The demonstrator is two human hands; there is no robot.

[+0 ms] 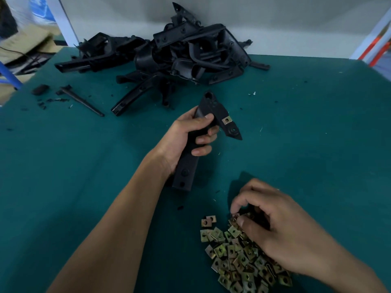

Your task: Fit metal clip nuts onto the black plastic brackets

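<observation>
My left hand (pixel 188 136) grips a long black plastic bracket (pixel 211 108) by its middle, above the green table. One brass-coloured clip nut (pixel 226 120) sits fitted on the bracket's right arm. My right hand (pixel 275 225) lies over the top of a heap of loose clip nuts (pixel 237 256) at the near right. Its thumb and forefinger pinch one clip nut (pixel 235 216) at the heap's upper edge.
A big pile of black brackets (pixel 169 53) lies at the back of the green table (pixel 317 134), against a white wall. A thin black strip (pixel 82 101) and small black scraps lie at the left. Cardboard sits off the table's far left corner.
</observation>
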